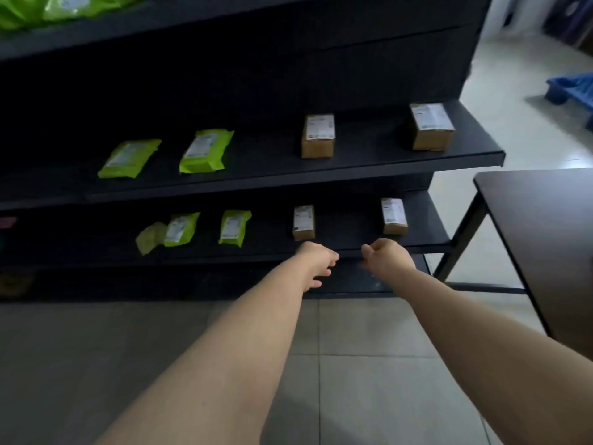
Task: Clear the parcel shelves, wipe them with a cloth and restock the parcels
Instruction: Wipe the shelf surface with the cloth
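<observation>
- Hands: my left hand (pixel 316 263) hangs just in front of the lip of the lower black metal shelf (pixel 349 234), fingers slack and drooping, grasping nothing. My right hand (pixel 389 256) is beside it at the same lip, knuckles bunched. I cannot tell whether it is clenched or gripping the edge.
- Lower shelf stock: two lime-green plastic mailer bags (pixel 181 229) (pixel 234 227) and two small brown cardboard boxes (pixel 303 222) (pixel 394 216), spaced apart in a row.
- Middle black metal shelf (pixel 369 155): two more green mailers (pixel 130 158) (pixel 206 150) and two larger cardboard boxes (pixel 317 136) (pixel 431 126), likewise in a row.
- Top shelf: more green bags (pixel 48 8), only partly in view.
- Cloth: none in either hand. A crumpled pale green piece (pixel 150 237) lies touching the leftmost lower mailer; cloth or bag, I cannot tell.
- Dark-topped bench (pixel 545 239) to my right: no parcels on the part in view.
- Assessment: every parcel in view sits on a shelf. I judge this either the outset, nothing cleared, or restocking all but complete. The shelves are too dark to tell whether they have been wiped.
</observation>
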